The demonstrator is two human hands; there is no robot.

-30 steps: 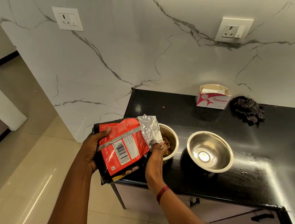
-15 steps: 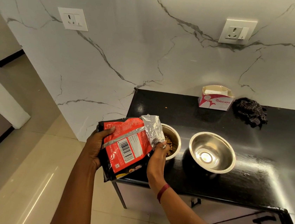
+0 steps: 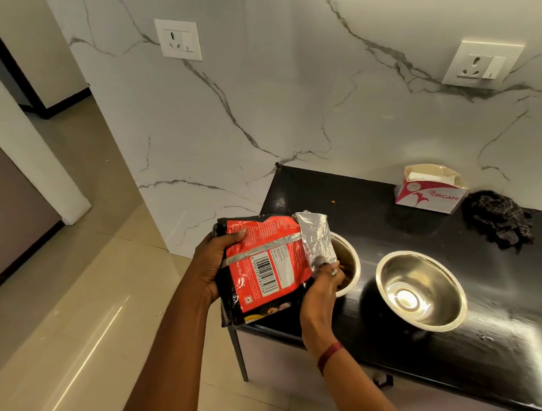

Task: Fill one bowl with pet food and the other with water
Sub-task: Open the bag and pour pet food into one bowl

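At the left end of the black counter (image 3: 379,224), head view, we list the following.

1. Food bag (image 3: 262,268): red and black, with a barcode panel. It is tipped so its silver-lined mouth hangs over the left bowl (image 3: 350,265). We judge the tilt is meant to send kibble into that bowl rather than onto the counter.

2. Left hand (image 3: 213,266): fingers and thumb are wrapped round the bag's lower end, out past the counter's edge. We take it to bear the weight and set the angle.

3. Right hand (image 3: 322,289): it pinches the foil mouth just at the left bowl's near rim, probably to steer or narrow the opening. A red band (image 3: 330,352) sits at the wrist.

4. Left bowl: steel, partly hidden behind the bag and the right hand. Brown kibble shows inside; we cannot tell how full it is.

5. Right bowl (image 3: 422,290): steel, just beside the left bowl and not touching it. Its bottom shows bare and bright, so we judge that the water is not yet poured.

6. Sundries at the back of the counter, well apart from the bowls: an open tissue box (image 3: 430,189), a crumpled dark cloth (image 3: 498,217) and one stray crumb (image 3: 332,200).
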